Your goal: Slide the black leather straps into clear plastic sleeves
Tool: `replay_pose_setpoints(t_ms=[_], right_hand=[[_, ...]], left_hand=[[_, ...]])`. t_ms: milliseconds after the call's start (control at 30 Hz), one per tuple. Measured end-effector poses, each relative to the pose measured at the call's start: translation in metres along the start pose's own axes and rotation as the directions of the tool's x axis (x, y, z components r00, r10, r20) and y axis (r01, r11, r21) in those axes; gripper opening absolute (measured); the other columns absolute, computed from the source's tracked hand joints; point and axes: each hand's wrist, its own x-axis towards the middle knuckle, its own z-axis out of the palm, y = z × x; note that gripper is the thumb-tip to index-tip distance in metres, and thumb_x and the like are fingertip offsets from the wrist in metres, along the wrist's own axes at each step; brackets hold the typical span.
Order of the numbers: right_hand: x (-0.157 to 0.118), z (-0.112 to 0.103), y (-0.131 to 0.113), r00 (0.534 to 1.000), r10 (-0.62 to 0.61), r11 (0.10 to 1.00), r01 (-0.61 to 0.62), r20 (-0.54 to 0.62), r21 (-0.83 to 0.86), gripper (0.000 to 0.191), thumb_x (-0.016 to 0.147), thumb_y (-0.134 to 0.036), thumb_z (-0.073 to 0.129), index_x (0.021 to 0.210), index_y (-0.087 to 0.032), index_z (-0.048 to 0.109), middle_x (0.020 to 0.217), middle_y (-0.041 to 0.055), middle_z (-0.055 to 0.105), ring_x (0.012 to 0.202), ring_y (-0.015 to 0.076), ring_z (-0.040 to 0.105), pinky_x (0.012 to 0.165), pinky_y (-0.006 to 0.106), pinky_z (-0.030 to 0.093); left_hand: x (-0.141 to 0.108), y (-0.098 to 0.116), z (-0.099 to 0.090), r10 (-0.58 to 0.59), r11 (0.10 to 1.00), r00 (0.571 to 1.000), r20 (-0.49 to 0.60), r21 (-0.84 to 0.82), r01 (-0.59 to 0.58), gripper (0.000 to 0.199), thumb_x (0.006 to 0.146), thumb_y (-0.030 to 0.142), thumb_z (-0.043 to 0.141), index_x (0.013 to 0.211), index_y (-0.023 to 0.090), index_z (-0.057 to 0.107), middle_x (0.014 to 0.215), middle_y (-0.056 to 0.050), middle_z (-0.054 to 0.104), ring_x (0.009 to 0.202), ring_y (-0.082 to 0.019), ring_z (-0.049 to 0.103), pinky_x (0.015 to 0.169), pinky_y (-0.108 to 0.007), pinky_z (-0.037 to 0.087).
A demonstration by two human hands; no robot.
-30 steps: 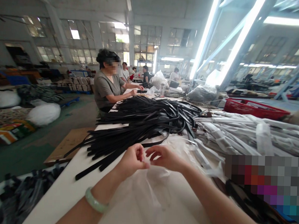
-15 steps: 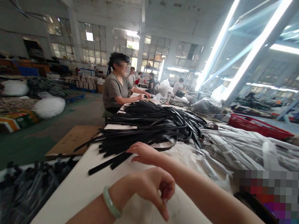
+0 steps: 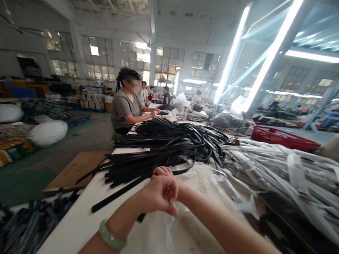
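place: factory workshop | shows: piled black straps [image 3: 168,149], seated workers [image 3: 124,110], worktable [image 3: 71,231]

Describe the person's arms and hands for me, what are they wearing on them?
The left hand and the right hand are bare, with no gloves, and no sleeves show on either forearm. The only thing worn is a smooth, pale green jade-like bangle on the left wrist; nothing shows on the right wrist.

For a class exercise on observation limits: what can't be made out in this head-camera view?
Head view:
Right hand: fingers hidden behind the left hand.
Co-worker's hands: what they hold is too small to tell.
Dark flat item: cut off by the lower right edge.
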Motion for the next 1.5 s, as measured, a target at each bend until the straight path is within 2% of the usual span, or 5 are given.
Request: replay_pose_setpoints(t_ms=[367,500,633,867,1500], right_hand=[[-0.057,-0.029,0.011,0.867,0.482,0.859,-0.496,-0.126,-0.13,0.018,0.077,-0.026,0.058,0.089,-0.013,0.059,0.094,0.0146,0.06,0.093,0.0279,0.055,0.076,0.035,0.039],[-0.059,-0.038,0.016,0.903,0.428,0.902,-0.43,0.042,0.042,0.024,0.07,-0.032,0.067,0.059,-0.017,0.051,0.057,0.0015,0.055,0.06,0.0161,0.053,0.057,0.026,0.035],[-0.058,-0.054,0.024,0.942,0.319,0.87,-0.335,0.106,0.361,0.039,0.082,-0.056,0.052,0.076,-0.018,0.055,0.064,0.0,0.06,0.041,0.007,0.038,0.042,0.022,0.029],[-0.061,-0.07,0.024,0.902,0.346,0.503,0.055,-0.259,0.862,0.041,0.071,-0.047,0.074,0.092,-0.02,0.052,0.078,-0.0009,0.059,0.056,0.0075,0.054,0.054,0.021,0.047],[-0.065,-0.059,0.001,0.868,0.332,0.683,0.048,-0.368,0.729,0.021,0.081,-0.031,0.064,0.084,-0.02,0.047,0.063,-0.0041,0.057,0.051,0.0126,0.06,0.047,0.024,0.05]], left_hand=[[0.007,-0.013,-0.005,-0.034,0.994,0.999,-0.005,0.108,0.034,0.038,0.044,0.016,0.085,0.068,0.015,0.055,0.061,0.005,0.053,0.057,-0.009,0.046,0.052,-0.021,0.033],[0.011,-0.014,-0.007,-0.012,0.982,0.992,-0.126,0.186,0.036,0.034,0.045,0.008,0.08,0.069,0.015,0.057,0.059,0.006,0.052,0.057,-0.009,0.046,0.053,-0.021,0.033],[0.013,-0.013,-0.011,-0.001,0.971,0.973,-0.231,0.231,0.055,0.033,0.047,0.009,0.078,0.071,0.014,0.057,0.059,0.007,0.051,0.057,-0.009,0.046,0.053,-0.021,0.034],[0.02,-0.022,-0.012,-0.055,0.952,0.959,-0.279,0.275,0.135,0.031,0.05,0.009,0.076,0.074,0.015,0.058,0.06,0.007,0.05,0.058,-0.01,0.047,0.053,-0.021,0.034],[0.027,-0.033,-0.014,-0.13,0.968,0.953,-0.275,0.171,0.181,0.031,0.053,0.009,0.075,0.076,0.015,0.056,0.062,0.004,0.057,0.057,-0.01,0.051,0.052,-0.021,0.036]])
